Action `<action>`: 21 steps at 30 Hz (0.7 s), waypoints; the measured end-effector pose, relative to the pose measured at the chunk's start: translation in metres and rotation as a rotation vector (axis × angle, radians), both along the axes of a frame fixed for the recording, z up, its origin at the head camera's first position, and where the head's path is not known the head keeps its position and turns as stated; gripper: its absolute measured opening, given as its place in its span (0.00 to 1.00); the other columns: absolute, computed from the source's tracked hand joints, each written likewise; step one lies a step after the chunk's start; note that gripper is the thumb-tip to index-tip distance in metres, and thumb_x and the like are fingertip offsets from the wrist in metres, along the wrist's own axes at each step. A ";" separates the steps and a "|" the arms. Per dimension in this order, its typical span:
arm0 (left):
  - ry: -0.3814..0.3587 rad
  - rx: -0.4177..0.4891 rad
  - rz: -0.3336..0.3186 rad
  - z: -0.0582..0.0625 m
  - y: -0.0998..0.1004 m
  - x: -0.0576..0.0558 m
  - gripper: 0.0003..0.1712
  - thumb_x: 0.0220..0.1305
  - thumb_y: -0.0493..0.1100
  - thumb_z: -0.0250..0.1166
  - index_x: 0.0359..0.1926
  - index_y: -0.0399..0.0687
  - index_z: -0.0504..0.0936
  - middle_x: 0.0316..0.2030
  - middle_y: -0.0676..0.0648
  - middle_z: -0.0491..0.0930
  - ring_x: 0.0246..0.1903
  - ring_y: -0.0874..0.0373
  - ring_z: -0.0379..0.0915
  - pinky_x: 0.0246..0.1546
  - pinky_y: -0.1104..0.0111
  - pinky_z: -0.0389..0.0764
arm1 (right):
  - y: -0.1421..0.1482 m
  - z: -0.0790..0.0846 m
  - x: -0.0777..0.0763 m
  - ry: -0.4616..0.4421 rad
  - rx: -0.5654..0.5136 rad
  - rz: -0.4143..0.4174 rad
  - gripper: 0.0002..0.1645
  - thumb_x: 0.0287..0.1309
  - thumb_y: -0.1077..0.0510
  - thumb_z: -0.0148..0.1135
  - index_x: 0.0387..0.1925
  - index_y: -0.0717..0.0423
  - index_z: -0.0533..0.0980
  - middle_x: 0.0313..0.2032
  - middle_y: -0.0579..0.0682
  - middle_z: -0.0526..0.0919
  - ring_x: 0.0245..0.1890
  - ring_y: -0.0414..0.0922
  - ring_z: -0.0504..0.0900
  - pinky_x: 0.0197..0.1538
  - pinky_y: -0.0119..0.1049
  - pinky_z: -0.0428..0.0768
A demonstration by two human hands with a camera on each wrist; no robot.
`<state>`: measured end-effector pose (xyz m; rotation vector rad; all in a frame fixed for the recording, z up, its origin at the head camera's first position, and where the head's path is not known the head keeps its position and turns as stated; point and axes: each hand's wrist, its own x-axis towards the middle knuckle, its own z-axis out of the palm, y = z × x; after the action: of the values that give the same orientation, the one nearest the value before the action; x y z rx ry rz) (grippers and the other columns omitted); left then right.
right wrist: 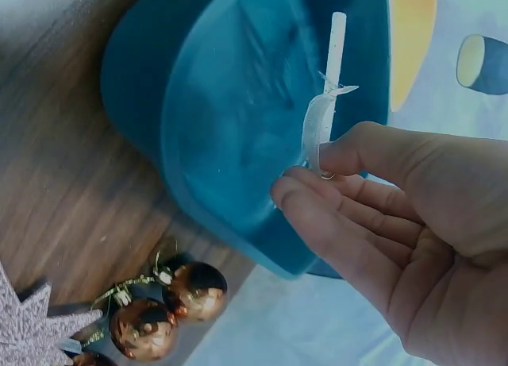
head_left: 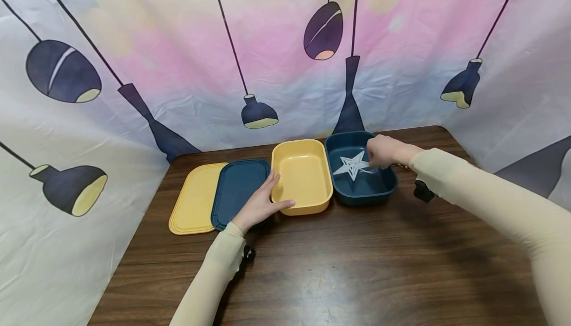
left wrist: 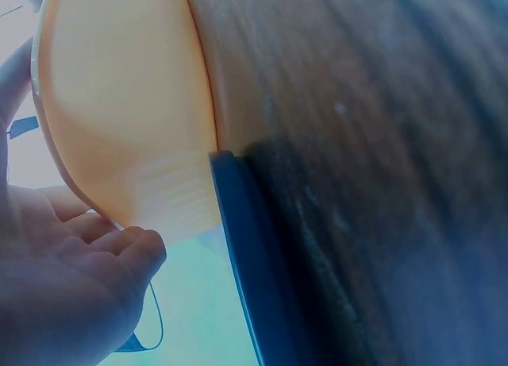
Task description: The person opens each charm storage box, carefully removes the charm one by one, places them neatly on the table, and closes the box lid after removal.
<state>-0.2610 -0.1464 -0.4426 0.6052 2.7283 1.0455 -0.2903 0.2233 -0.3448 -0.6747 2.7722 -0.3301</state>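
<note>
My right hand pinches the clear ribbon of a white star ornament between thumb and fingertips. The star is within the dark blue box; whether it touches the bottom I cannot tell. Edge-on, the same star looks like a thin white bar in the right wrist view. My left hand grips the near left corner of a yellow box, its thumb across the front rim. Curled fingers press the box's outer side in the left wrist view.
A yellow lid lies partly beneath a dark blue lid left of the boxes. Shiny copper balls and a glittery pointed piece lie on the wooden table beside the blue box. A lamp-patterned cloth hangs behind.
</note>
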 end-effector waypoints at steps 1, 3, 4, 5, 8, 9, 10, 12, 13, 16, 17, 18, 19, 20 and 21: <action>0.001 -0.001 0.000 0.000 0.000 0.000 0.62 0.45 0.74 0.62 0.73 0.51 0.47 0.72 0.57 0.33 0.69 0.57 0.38 0.63 0.53 0.54 | 0.001 0.001 0.000 0.006 -0.003 -0.001 0.25 0.53 0.68 0.55 0.05 0.50 0.63 0.06 0.45 0.70 0.10 0.42 0.72 0.19 0.32 0.66; 0.003 0.000 0.001 0.000 0.000 0.000 0.62 0.45 0.75 0.62 0.73 0.51 0.47 0.72 0.57 0.33 0.69 0.57 0.38 0.63 0.53 0.54 | 0.005 0.003 0.000 0.021 -0.004 -0.012 0.27 0.52 0.68 0.55 0.05 0.48 0.60 0.04 0.43 0.65 0.09 0.40 0.68 0.19 0.32 0.65; 0.004 0.000 0.001 0.000 0.000 0.000 0.62 0.45 0.75 0.62 0.73 0.51 0.47 0.72 0.57 0.33 0.69 0.57 0.38 0.63 0.53 0.54 | 0.007 0.004 0.000 0.035 0.000 -0.013 0.27 0.52 0.68 0.55 0.05 0.48 0.59 0.04 0.42 0.63 0.08 0.39 0.66 0.19 0.31 0.64; 0.004 0.002 -0.001 0.000 0.000 0.000 0.62 0.45 0.75 0.62 0.73 0.51 0.47 0.72 0.56 0.33 0.69 0.56 0.38 0.63 0.53 0.54 | 0.010 0.005 0.000 0.043 -0.002 -0.017 0.27 0.52 0.68 0.54 0.05 0.47 0.59 0.04 0.41 0.60 0.08 0.38 0.62 0.19 0.31 0.62; -0.001 0.005 -0.001 -0.001 -0.001 0.001 0.62 0.45 0.75 0.62 0.73 0.51 0.47 0.72 0.57 0.33 0.69 0.56 0.38 0.63 0.53 0.54 | 0.018 0.008 0.002 0.071 -0.002 -0.042 0.26 0.52 0.67 0.53 0.05 0.48 0.58 0.06 0.41 0.54 0.09 0.38 0.52 0.19 0.31 0.58; -0.002 0.006 -0.001 -0.001 -0.001 0.001 0.62 0.45 0.75 0.62 0.73 0.51 0.47 0.72 0.57 0.33 0.69 0.57 0.38 0.63 0.53 0.54 | 0.022 0.009 0.002 0.085 -0.001 -0.045 0.25 0.51 0.68 0.52 0.05 0.48 0.58 0.07 0.40 0.53 0.10 0.38 0.48 0.20 0.31 0.56; -0.004 0.006 0.000 -0.001 -0.001 0.001 0.62 0.45 0.75 0.62 0.73 0.51 0.47 0.72 0.58 0.33 0.69 0.57 0.38 0.63 0.53 0.54 | 0.025 0.011 0.002 0.096 -0.001 -0.050 0.25 0.50 0.67 0.52 0.05 0.48 0.58 0.07 0.40 0.53 0.10 0.38 0.48 0.19 0.31 0.55; -0.006 0.006 0.001 -0.001 -0.001 0.001 0.61 0.46 0.75 0.62 0.73 0.52 0.47 0.72 0.59 0.33 0.69 0.57 0.38 0.63 0.53 0.54 | 0.032 0.015 0.004 0.113 -0.003 -0.059 0.24 0.50 0.67 0.52 0.05 0.48 0.60 0.06 0.40 0.54 0.10 0.37 0.49 0.19 0.31 0.56; -0.006 0.007 0.001 -0.001 -0.001 0.001 0.61 0.46 0.74 0.62 0.73 0.52 0.47 0.72 0.59 0.33 0.69 0.57 0.38 0.63 0.53 0.54 | 0.036 0.018 0.005 0.123 -0.004 -0.065 0.24 0.49 0.67 0.53 0.05 0.48 0.60 0.06 0.40 0.55 0.09 0.37 0.50 0.18 0.31 0.56; -0.002 0.008 -0.001 -0.001 -0.001 0.001 0.61 0.46 0.74 0.62 0.73 0.52 0.47 0.72 0.58 0.33 0.69 0.57 0.38 0.63 0.53 0.54 | 0.046 0.027 0.009 0.141 -0.005 -0.088 0.23 0.49 0.66 0.54 0.05 0.49 0.63 0.06 0.39 0.57 0.09 0.37 0.52 0.17 0.30 0.58; -0.001 0.007 -0.001 -0.001 -0.001 0.001 0.61 0.46 0.74 0.62 0.73 0.52 0.47 0.72 0.58 0.33 0.69 0.57 0.38 0.63 0.53 0.54 | 0.050 0.030 0.011 0.145 -0.007 -0.102 0.22 0.48 0.66 0.55 0.05 0.50 0.64 0.06 0.40 0.58 0.08 0.37 0.54 0.17 0.30 0.58; 0.001 0.008 -0.002 -0.001 -0.001 0.000 0.61 0.46 0.74 0.62 0.73 0.52 0.47 0.72 0.57 0.33 0.69 0.57 0.38 0.63 0.52 0.54 | 0.054 0.033 0.013 0.148 -0.008 -0.115 0.21 0.49 0.65 0.55 0.05 0.50 0.66 0.06 0.40 0.60 0.08 0.37 0.55 0.17 0.31 0.60; 0.002 0.007 -0.002 -0.002 -0.001 0.000 0.61 0.45 0.75 0.62 0.73 0.52 0.47 0.72 0.57 0.33 0.69 0.57 0.38 0.63 0.52 0.54 | 0.058 0.035 0.015 0.151 -0.004 -0.128 0.20 0.49 0.64 0.56 0.06 0.50 0.68 0.07 0.40 0.63 0.08 0.37 0.58 0.18 0.31 0.62; 0.001 0.006 -0.001 -0.002 -0.001 0.000 0.61 0.45 0.75 0.62 0.73 0.51 0.47 0.72 0.57 0.34 0.69 0.57 0.38 0.63 0.52 0.54 | 0.062 0.037 0.017 0.155 -0.004 -0.137 0.19 0.50 0.64 0.56 0.07 0.51 0.71 0.08 0.40 0.67 0.09 0.38 0.62 0.18 0.32 0.65; 0.001 0.005 0.001 -0.002 -0.001 0.000 0.62 0.45 0.75 0.62 0.73 0.51 0.47 0.72 0.57 0.34 0.69 0.57 0.38 0.63 0.53 0.54 | 0.066 0.039 0.019 0.157 -0.005 -0.147 0.17 0.51 0.63 0.57 0.10 0.51 0.74 0.10 0.41 0.71 0.10 0.39 0.67 0.20 0.34 0.68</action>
<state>-0.2608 -0.1476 -0.4445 0.6053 2.7278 1.0522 -0.2711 0.2890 -0.3061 -0.5199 2.9796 -0.3269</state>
